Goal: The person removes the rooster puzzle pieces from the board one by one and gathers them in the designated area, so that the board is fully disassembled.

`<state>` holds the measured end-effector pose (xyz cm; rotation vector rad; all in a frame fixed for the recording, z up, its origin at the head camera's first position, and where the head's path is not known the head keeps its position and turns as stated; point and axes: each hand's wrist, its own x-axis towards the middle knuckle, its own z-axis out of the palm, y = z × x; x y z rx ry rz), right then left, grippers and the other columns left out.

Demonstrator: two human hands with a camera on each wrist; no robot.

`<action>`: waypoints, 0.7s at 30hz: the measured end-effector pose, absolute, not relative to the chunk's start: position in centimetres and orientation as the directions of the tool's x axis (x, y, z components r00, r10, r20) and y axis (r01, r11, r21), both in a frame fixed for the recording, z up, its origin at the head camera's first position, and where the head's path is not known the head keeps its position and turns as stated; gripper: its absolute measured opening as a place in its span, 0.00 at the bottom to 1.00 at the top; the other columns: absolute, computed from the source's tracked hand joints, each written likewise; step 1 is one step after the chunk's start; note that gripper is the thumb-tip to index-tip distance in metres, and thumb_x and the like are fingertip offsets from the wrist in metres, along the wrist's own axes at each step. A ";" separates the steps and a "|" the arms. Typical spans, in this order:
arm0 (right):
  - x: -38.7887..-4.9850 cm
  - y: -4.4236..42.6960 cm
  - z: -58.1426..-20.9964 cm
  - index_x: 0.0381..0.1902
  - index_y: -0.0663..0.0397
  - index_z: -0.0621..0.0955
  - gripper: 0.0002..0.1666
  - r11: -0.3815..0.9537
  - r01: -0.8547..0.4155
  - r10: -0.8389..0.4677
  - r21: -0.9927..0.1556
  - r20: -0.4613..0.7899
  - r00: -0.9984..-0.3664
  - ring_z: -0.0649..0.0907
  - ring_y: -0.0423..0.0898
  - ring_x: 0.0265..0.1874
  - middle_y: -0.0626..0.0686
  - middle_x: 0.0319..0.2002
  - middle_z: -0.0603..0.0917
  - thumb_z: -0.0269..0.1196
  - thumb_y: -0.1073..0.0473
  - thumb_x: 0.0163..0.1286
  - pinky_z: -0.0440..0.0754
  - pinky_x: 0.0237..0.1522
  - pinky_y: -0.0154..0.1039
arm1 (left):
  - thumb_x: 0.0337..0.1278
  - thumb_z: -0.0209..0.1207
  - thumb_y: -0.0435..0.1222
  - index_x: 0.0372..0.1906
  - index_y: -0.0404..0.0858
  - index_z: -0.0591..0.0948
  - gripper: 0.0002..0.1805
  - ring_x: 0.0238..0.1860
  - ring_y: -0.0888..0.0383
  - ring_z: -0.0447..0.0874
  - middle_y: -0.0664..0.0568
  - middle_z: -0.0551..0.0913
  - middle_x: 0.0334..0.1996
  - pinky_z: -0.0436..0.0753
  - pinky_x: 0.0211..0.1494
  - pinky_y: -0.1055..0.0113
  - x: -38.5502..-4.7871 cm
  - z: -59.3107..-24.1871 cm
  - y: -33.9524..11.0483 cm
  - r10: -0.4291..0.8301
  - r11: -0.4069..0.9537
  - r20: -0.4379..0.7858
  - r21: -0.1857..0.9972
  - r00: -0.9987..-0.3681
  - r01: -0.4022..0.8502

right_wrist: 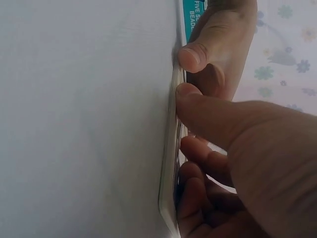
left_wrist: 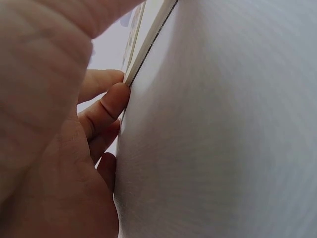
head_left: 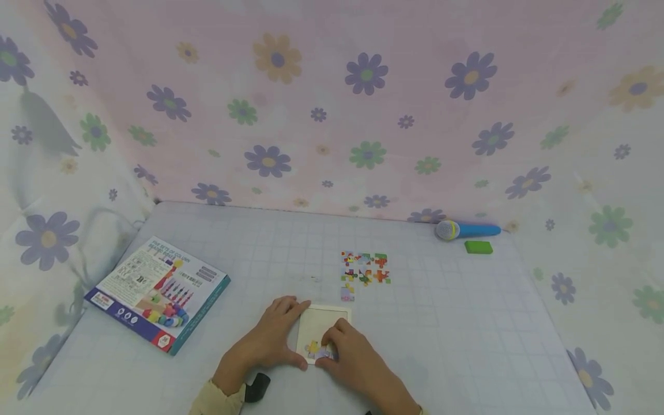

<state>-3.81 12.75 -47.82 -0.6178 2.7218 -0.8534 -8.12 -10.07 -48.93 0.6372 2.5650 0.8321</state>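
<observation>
A shallow white puzzle tray [head_left: 315,324] lies on the table, with yellow and purple puzzle pieces [head_left: 313,348] along its near side. My left hand [head_left: 271,335] holds the tray by its left side, thumb at the near corner and fingers at the far one. In the left wrist view, fingertips [left_wrist: 119,96] touch the tray's edge [left_wrist: 148,39]. My right hand [head_left: 357,356] bends over the near right corner, fingers curled on a piece they partly hide. In the right wrist view, its thumb [right_wrist: 190,96] sits at the tray's rim [right_wrist: 169,163].
Several loose puzzle pieces [head_left: 365,268] lie in rows beyond the tray. A bead-toy box [head_left: 158,294] lies at the left. At the back right are a blue toy microphone [head_left: 469,230] and a green block [head_left: 478,247]. Flowered cloth [head_left: 321,115] surrounds the table.
</observation>
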 end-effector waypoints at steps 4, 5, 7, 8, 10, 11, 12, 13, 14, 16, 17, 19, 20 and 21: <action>-3.9 12.8 -47.6 0.40 0.46 0.81 0.17 0.741 -0.344 -0.479 -0.577 -0.094 -0.873 0.70 0.32 0.34 0.40 0.39 0.73 0.75 0.47 0.60 0.77 0.41 0.30 | 0.27 0.79 0.63 0.78 0.44 0.63 0.67 0.75 0.42 0.59 0.43 0.65 0.73 0.65 0.76 0.39 -8.2 -49.0 -10.0 0.514 0.733 -0.215 0.614 -0.830 0.295; -3.9 12.8 -47.5 0.40 0.46 0.81 0.17 0.742 -0.347 -0.482 -0.573 -0.096 -0.871 0.70 0.32 0.35 0.40 0.39 0.73 0.76 0.47 0.60 0.77 0.41 0.31 | 0.27 0.79 0.63 0.78 0.45 0.63 0.67 0.75 0.42 0.59 0.43 0.65 0.73 0.65 0.76 0.39 -8.2 -49.0 -10.0 0.514 0.732 -0.216 0.615 -0.830 0.293; -3.9 12.8 -47.4 0.41 0.46 0.81 0.18 0.741 -0.350 -0.485 -0.573 -0.096 -0.870 0.71 0.32 0.35 0.40 0.39 0.73 0.76 0.47 0.60 0.78 0.42 0.31 | 0.27 0.79 0.62 0.78 0.45 0.63 0.67 0.75 0.42 0.58 0.43 0.65 0.73 0.65 0.77 0.39 -8.2 -48.9 -10.0 0.511 0.732 -0.216 0.617 -0.832 0.289; -3.9 12.8 -47.4 0.41 0.45 0.81 0.18 0.740 -0.350 -0.485 -0.574 -0.095 -0.869 0.71 0.31 0.36 0.39 0.40 0.73 0.76 0.47 0.60 0.78 0.43 0.31 | 0.27 0.80 0.62 0.78 0.45 0.63 0.67 0.75 0.42 0.58 0.43 0.65 0.73 0.65 0.77 0.39 -8.1 -48.9 -10.0 0.509 0.732 -0.216 0.618 -0.833 0.287; -3.9 12.8 -47.4 0.41 0.45 0.81 0.18 0.736 -0.352 -0.487 -0.578 -0.091 -0.869 0.71 0.31 0.36 0.39 0.40 0.73 0.76 0.46 0.60 0.78 0.43 0.30 | 0.27 0.80 0.62 0.78 0.45 0.63 0.66 0.75 0.42 0.58 0.42 0.65 0.74 0.65 0.76 0.38 -8.1 -48.9 -10.0 0.507 0.733 -0.215 0.617 -0.834 0.286; -3.9 12.8 -47.5 0.42 0.45 0.81 0.18 0.734 -0.354 -0.489 -0.580 -0.089 -0.868 0.71 0.31 0.35 0.39 0.40 0.73 0.76 0.46 0.60 0.78 0.42 0.30 | 0.27 0.80 0.62 0.78 0.45 0.63 0.66 0.76 0.41 0.58 0.42 0.64 0.74 0.65 0.76 0.38 -8.0 -48.9 -10.0 0.508 0.733 -0.214 0.616 -0.835 0.288; -3.9 12.9 -47.5 0.42 0.45 0.82 0.18 0.731 -0.356 -0.491 -0.582 -0.086 -0.867 0.71 0.31 0.35 0.39 0.40 0.74 0.76 0.47 0.60 0.78 0.42 0.29 | 0.27 0.80 0.62 0.78 0.45 0.63 0.66 0.76 0.41 0.58 0.42 0.64 0.74 0.65 0.76 0.38 -8.0 -48.9 -10.0 0.508 0.733 -0.213 0.615 -0.834 0.289; -4.0 12.9 -47.6 0.42 0.46 0.82 0.18 0.728 -0.362 -0.496 -0.582 -0.083 -0.864 0.71 0.30 0.35 0.39 0.40 0.74 0.76 0.47 0.59 0.77 0.41 0.29 | 0.28 0.80 0.62 0.78 0.45 0.63 0.66 0.76 0.41 0.58 0.42 0.64 0.74 0.65 0.76 0.38 -8.0 -48.9 -10.0 0.508 0.733 -0.213 0.615 -0.834 0.290; -4.0 12.9 -47.6 0.42 0.46 0.83 0.18 0.725 -0.368 -0.503 -0.582 -0.081 -0.861 0.70 0.30 0.34 0.39 0.40 0.74 0.76 0.47 0.60 0.76 0.41 0.28 | 0.28 0.80 0.62 0.78 0.45 0.63 0.66 0.76 0.41 0.58 0.42 0.64 0.74 0.65 0.76 0.38 -8.0 -48.9 -10.0 0.510 0.731 -0.210 0.617 -0.834 0.292; -4.0 13.0 -47.7 0.42 0.47 0.83 0.17 0.720 -0.390 -0.519 -0.575 -0.073 -0.852 0.69 0.30 0.33 0.39 0.39 0.74 0.76 0.48 0.61 0.75 0.39 0.27 | 0.28 0.80 0.61 0.78 0.44 0.63 0.66 0.76 0.41 0.57 0.41 0.64 0.74 0.65 0.76 0.38 -8.0 -48.9 -10.0 0.516 0.728 -0.204 0.617 -0.832 0.299; -4.0 13.0 -47.7 0.42 0.47 0.83 0.17 0.717 -0.403 -0.528 -0.569 -0.065 -0.847 0.69 0.30 0.32 0.39 0.39 0.74 0.75 0.48 0.61 0.75 0.38 0.26 | 0.29 0.80 0.61 0.78 0.44 0.63 0.66 0.76 0.41 0.57 0.41 0.64 0.74 0.65 0.76 0.38 -8.0 -48.9 -10.0 0.517 0.726 -0.203 0.618 -0.832 0.300; -4.0 13.0 -47.8 0.42 0.48 0.84 0.16 0.712 -0.425 -0.542 -0.559 -0.052 -0.839 0.69 0.30 0.31 0.39 0.38 0.74 0.75 0.49 0.62 0.74 0.37 0.26 | 0.29 0.80 0.61 0.78 0.44 0.63 0.66 0.76 0.41 0.57 0.41 0.64 0.74 0.65 0.76 0.38 -8.0 -48.9 -10.0 0.518 0.725 -0.202 0.620 -0.831 0.301; -4.0 13.1 -47.8 0.42 0.48 0.84 0.15 0.710 -0.434 -0.547 -0.554 -0.046 -0.836 0.68 0.29 0.31 0.39 0.38 0.73 0.75 0.49 0.62 0.74 0.37 0.25 | 0.29 0.80 0.60 0.78 0.44 0.63 0.65 0.76 0.40 0.57 0.41 0.64 0.74 0.65 0.76 0.38 -8.0 -48.9 -10.0 0.519 0.725 -0.202 0.620 -0.831 0.302; -4.1 13.1 -47.8 0.42 0.48 0.84 0.15 0.710 -0.438 -0.549 -0.550 -0.044 -0.835 0.68 0.29 0.30 0.39 0.38 0.73 0.75 0.49 0.62 0.73 0.36 0.25 | 0.30 0.80 0.60 0.78 0.44 0.63 0.65 0.76 0.41 0.58 0.41 0.64 0.74 0.65 0.76 0.38 -8.0 -48.9 -10.0 0.520 0.726 -0.204 0.618 -0.830 0.302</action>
